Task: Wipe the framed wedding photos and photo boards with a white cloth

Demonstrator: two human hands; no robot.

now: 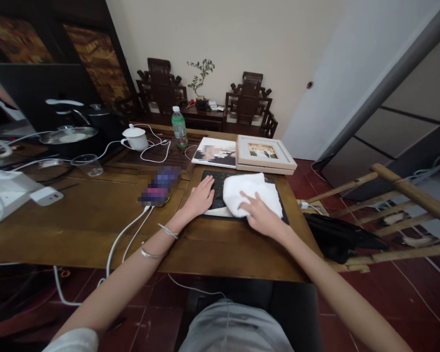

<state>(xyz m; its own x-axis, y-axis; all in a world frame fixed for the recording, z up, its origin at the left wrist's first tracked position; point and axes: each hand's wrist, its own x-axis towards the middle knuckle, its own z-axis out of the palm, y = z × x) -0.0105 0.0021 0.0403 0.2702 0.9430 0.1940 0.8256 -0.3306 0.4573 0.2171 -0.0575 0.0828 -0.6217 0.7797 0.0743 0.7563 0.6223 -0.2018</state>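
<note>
A dark flat rectangular panel (pixel 220 180) with faint patterning lies on the wooden table; I cannot tell its kind. On its left edge rests my left hand (pixel 203 196), fingers stretched out and flat. A folded white cloth (pixel 266 193) covers most of the panel's right half. My right hand (pixel 259 213) presses on the cloth near its lower left, gripping it with the fingers partly bent. Below the cloth's left side, a pale strip (pixel 218 212) shows along the panel's near edge.
Behind the panel lie a framed picture box (pixel 266 151) and a white photo print (pixel 214 151). Left of them stand a green bottle (pixel 179 129) and a white lidded cup (pixel 135 138). A phone (pixel 159 186) with white cables and a plastic cup (pixel 88 165) are farther left.
</note>
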